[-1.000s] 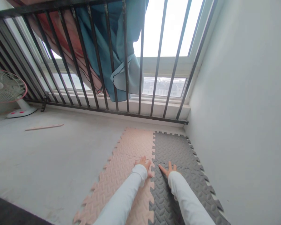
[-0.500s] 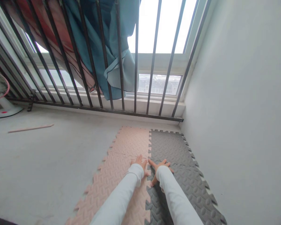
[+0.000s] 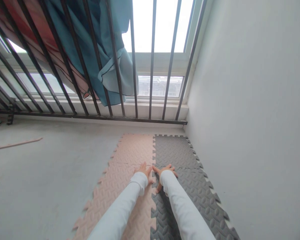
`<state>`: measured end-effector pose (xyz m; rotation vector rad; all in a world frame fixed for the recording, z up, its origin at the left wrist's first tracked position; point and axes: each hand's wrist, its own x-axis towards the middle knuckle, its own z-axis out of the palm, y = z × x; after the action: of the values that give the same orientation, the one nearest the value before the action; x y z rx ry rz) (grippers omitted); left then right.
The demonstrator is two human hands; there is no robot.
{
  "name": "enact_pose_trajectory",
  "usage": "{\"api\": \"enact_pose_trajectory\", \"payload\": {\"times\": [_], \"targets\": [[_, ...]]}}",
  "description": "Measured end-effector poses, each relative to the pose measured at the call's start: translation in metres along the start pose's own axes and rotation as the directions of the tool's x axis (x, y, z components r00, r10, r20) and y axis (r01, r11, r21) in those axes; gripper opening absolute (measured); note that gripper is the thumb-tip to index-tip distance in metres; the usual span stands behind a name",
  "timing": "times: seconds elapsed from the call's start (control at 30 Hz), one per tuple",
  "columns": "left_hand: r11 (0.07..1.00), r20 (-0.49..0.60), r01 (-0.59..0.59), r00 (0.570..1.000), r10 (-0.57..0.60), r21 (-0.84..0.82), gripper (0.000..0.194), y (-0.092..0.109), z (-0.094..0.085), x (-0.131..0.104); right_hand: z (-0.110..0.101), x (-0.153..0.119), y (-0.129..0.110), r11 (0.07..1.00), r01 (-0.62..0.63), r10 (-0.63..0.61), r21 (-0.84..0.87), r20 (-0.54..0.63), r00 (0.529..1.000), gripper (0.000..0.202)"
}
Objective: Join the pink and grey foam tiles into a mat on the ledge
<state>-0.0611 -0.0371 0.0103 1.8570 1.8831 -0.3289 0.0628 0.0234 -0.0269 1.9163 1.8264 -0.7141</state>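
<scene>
Head view: pink mat and gray mat lie beneath the hands.

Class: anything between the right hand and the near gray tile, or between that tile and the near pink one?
Nothing visible: the right hand touches the near gray tile, which borders the near pink tile; their seam is partly hidden.

pink mats: matt, foam-like, embossed texture. grey mats: same finish. railing: dark metal. drape: soft cloth. sleeves: matt cloth. wall: smooth, matt. floor: smooth, dull, cement-like. window: glass.
</scene>
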Motion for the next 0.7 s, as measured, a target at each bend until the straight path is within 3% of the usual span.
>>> {"api": "enact_pose_trajectory", "payload": {"times": [0.27, 0.7], "targets": [[0.999, 0.018, 0.009, 1.0, -0.009, 0.033, 0.087, -0.001, 0.001, 0.003, 0.003, 0.006, -0.001, 0.997, 0.076, -0.075, 0.02, -0.023, 0.997, 0.106], [0.999, -0.035, -0.006, 0.999, 0.008, 0.048, 0.073, -0.004, 0.007, -0.009, -0.011, -0.011, -0.01, 0.997, -0.038, 0.034, 0.06, 0.066, 0.997, 0.097]]}}
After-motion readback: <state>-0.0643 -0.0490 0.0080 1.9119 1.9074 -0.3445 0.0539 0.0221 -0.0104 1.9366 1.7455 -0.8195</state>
